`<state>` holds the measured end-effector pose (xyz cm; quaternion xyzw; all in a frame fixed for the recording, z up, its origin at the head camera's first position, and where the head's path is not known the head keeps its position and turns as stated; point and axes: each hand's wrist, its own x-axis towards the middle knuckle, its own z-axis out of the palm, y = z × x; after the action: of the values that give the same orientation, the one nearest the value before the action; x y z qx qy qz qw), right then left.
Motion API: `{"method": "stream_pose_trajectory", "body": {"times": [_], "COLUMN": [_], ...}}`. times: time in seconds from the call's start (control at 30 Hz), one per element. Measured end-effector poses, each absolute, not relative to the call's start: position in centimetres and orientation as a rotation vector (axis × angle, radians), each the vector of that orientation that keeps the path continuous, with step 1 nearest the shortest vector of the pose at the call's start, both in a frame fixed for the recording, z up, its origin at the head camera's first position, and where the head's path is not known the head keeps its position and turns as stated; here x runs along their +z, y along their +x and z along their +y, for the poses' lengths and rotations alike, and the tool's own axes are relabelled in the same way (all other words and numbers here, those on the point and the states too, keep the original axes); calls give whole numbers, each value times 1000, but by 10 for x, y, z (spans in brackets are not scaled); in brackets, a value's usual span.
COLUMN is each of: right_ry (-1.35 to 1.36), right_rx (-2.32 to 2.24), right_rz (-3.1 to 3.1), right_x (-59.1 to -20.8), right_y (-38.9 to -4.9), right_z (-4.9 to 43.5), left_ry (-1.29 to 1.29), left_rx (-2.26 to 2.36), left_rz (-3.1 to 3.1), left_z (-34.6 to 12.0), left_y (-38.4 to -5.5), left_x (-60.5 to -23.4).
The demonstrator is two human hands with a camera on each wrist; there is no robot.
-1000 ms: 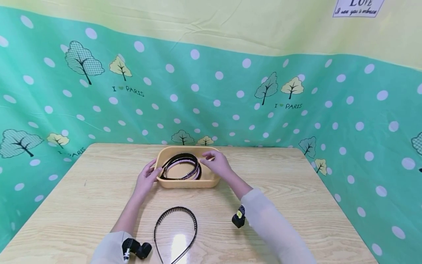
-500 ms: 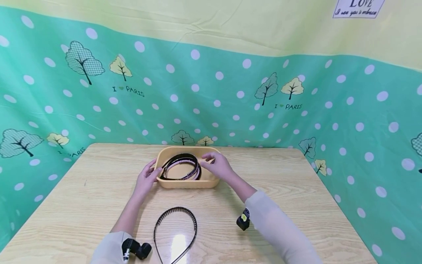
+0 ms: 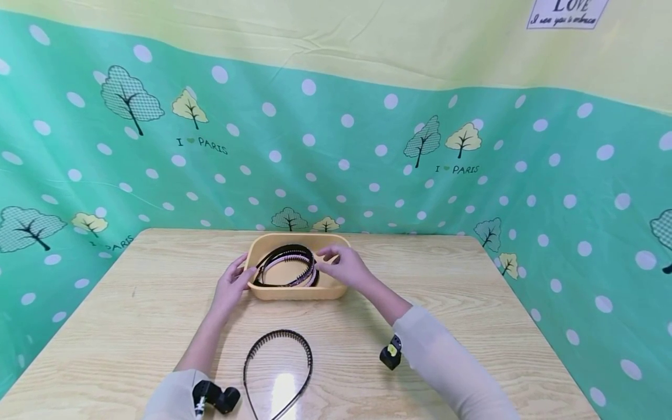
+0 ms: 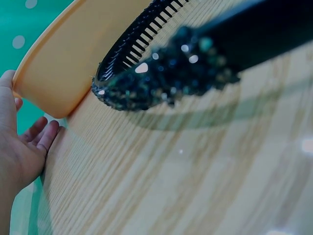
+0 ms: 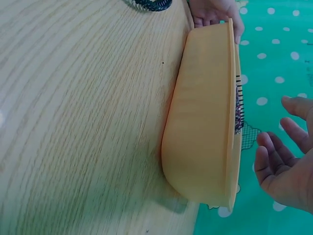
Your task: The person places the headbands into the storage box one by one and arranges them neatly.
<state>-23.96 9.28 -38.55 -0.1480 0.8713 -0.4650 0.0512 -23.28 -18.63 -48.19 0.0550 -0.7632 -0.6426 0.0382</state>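
Note:
A pale orange plastic basin (image 3: pixel 294 294) stands toward the back of the table with several toothed headbands (image 3: pixel 290 254) inside, black and pinkish. My left hand (image 3: pixel 233 280) holds the basin's left end, thumb over the rim and the other fingers outside. Over the basin's right part hovers my right hand (image 3: pixel 343 265), its fingers loosely bent; in the right wrist view nothing is between them and they stand apart from the rim. A single black headband (image 3: pixel 280 335) lies on the table nearer me; the left wrist view shows its dark sparkling stones and comb teeth up close.
The light wooden table (image 3: pixel 420 280) ends at a green and yellow printed curtain (image 3: pixel 336 175) behind and at the sides. A black camera (image 3: pixel 215 396) sits on the left wrist, another small camera (image 3: pixel 391 353) on the right.
My right hand has shifted slightly left and lower toward the headbands in the basin. The left hand, the basin and the single headband stay put.

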Motion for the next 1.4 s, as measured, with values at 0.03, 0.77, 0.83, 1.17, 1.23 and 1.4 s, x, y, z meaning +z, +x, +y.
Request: {"method": "stream_pose_trajectory", "body": {"times": [0.03, 0.77, 0.83, 1.17, 1.23, 1.4], "right_ry": [-458, -769, -789, -801, -794, -824], "right_rx": [-1412, -1236, -1218, -1153, -1128, -1084], "right_rz": [2643, 2568, 2560, 2548, 2549, 2533], "right_x": [-385, -377, -377, -379, -382, -386], "right_y": [-238, -213, -211, -199, -197, -192], "right_z": [92, 73, 72, 65, 64, 62], "left_ry": [167, 148, 150, 146, 140, 141], "left_rx": [-1968, -1962, -1964, -1975, -1967, -1955], "left_rz": [-2343, -2351, -2353, -2335, -2338, -2342], "left_z": [-186, -188, -188, -188, -188, -189], "left_y": [-233, -234, -233, -234, -235, -235], "left_x": [-482, -482, -481, -482, -483, -486]}}
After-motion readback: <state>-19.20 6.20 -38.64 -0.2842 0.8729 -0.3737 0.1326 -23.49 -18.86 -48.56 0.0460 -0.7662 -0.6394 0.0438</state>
